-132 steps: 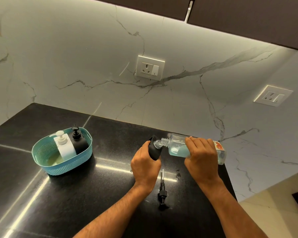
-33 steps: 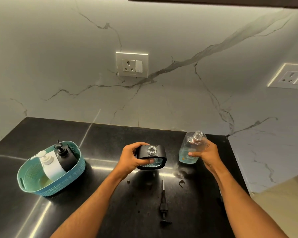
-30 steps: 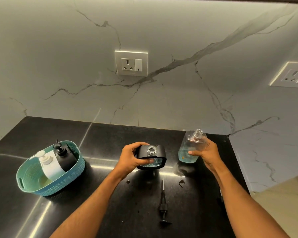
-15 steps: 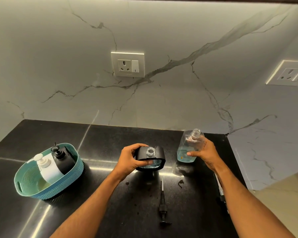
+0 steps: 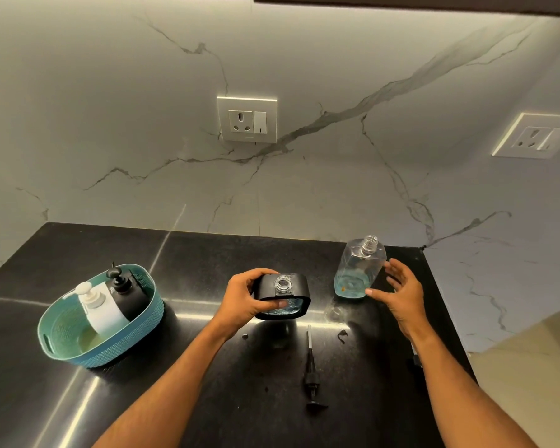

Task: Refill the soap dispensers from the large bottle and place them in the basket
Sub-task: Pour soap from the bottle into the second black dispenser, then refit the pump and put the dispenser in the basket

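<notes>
Black counter (image 5: 207,399) under marble wall (image 5: 304,189). At 9 o'clock, basket (image 5: 110,352) holds white dispenser (image 5: 102,310) and black dispenser (image 5: 128,294). At centre, left hand (image 5: 244,302) grips uncapped dispenser (image 5: 283,295), blue soap inside. At 2 o'clock, bottle (image 5: 358,271) stands capless, soap low; right hand (image 5: 400,291) spread beside it, thumb tip near its base, contact unclear. Pump (image 5: 311,371) lies at 6 o'clock; right forearm partly hides another dark part

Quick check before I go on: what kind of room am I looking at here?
Most likely a home kitchen. A polished black stone counter meets a marble-look backsplash, dark wall cabinets hang overhead, and two switched wall sockets sit above the counter.
</notes>
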The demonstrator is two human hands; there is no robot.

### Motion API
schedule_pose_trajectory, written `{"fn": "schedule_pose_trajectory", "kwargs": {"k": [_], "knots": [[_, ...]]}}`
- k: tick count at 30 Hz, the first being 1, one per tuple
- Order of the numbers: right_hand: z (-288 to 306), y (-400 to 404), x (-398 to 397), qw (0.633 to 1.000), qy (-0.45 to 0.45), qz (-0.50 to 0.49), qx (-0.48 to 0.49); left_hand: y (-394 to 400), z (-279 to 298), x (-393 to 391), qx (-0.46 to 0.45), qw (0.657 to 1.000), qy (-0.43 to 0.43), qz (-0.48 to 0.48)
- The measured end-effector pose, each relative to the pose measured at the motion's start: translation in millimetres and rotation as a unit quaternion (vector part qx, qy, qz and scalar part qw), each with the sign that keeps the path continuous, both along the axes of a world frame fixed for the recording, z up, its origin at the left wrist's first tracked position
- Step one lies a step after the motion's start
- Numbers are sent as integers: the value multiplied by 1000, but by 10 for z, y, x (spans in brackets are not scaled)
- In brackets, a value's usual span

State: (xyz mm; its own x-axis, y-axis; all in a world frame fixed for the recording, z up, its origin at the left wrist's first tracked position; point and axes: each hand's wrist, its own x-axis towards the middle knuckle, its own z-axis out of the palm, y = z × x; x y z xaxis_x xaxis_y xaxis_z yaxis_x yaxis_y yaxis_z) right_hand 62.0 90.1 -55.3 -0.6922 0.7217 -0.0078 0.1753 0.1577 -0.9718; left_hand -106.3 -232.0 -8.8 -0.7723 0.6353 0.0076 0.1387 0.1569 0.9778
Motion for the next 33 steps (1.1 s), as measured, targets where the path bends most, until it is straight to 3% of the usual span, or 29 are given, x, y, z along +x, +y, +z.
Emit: {"fn": "schedule_pose_trajectory", "kwargs": {"k": [5,13,33], "knots": [[-51,-285,272,1000,-8,-23,13,-144,-13,85,3,1000,-1,-6],[-232,-1024,496,999,-40,18,27,-464,-140,293,9,1000,-14,-12],[-542,-2243,622,966,-197,45,164,-1048,-550,612,16,999,-25,-27]]}}
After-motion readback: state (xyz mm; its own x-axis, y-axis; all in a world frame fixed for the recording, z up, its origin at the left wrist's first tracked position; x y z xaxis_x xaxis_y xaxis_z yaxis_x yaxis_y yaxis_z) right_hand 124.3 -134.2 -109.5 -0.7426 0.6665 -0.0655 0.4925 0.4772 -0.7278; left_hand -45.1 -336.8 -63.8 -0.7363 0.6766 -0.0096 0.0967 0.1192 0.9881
